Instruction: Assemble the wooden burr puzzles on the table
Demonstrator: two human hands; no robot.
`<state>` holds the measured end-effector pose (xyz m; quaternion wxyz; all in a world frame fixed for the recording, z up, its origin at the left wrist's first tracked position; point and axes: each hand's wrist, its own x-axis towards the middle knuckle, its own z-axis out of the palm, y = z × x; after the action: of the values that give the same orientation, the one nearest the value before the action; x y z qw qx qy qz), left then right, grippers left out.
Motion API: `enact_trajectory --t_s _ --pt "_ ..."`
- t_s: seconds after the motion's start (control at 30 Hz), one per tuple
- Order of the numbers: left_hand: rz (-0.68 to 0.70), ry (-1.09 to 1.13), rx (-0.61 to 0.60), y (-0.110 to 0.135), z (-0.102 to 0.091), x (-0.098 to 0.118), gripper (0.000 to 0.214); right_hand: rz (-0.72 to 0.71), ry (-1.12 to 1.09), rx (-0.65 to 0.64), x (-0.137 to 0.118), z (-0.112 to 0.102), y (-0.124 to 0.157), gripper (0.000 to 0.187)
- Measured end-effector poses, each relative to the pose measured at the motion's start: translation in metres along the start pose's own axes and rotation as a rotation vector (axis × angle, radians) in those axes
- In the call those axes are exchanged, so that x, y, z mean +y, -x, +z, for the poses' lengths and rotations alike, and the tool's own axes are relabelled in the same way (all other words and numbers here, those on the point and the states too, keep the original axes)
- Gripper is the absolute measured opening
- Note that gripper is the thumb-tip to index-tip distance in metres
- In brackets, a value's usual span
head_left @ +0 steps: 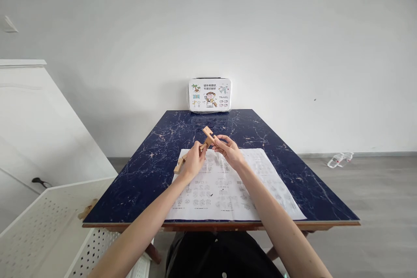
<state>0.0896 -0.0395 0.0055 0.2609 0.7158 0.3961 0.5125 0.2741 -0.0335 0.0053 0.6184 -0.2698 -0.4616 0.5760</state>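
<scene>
Both my hands meet over the far edge of a printed paper sheet. The fingers of my left hand are closed on a notched wooden puzzle piece. My right hand pinches another notched wooden piece, tilted up and touching the first. Fingers hide where the pieces meet. More light wooden pieces lie at the sheet's left edge, partly behind my left hand. Small diagrams and lines of text cover the sheet.
The table has a dark blue marbled top. A white case with cartoon prints stands at its back against the wall. To the left is a white perforated basket. Clear plastic bottles lie on the floor at right.
</scene>
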Motion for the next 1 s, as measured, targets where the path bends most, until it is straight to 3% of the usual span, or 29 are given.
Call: enact_trajectory --t_s 0.17,0.57,0.8,1.0 --pt "-0.025 0.01 0.008 -0.0004 0.0 -0.0026 0.021 0.025 0.001 -0.015 0.0011 0.0027 0.0012 0.049" --pt "0.067 -0.14 0.042 0.0017 -0.0016 -0.0043 0.014 0.034 -0.002 0.033 0.0061 0.0024 0.0 0.047" --pt "0.049 -0.103 0.091 0.0039 -0.0031 0.0006 0.016 0.143 -0.037 -0.008 0.0086 0.0004 0.0007 0.04" --pt "0.125 -0.359 0.027 0.0059 -0.0041 0.0014 0.009 0.18 -0.065 0.001 0.0088 -0.0025 0.0003 0.034"
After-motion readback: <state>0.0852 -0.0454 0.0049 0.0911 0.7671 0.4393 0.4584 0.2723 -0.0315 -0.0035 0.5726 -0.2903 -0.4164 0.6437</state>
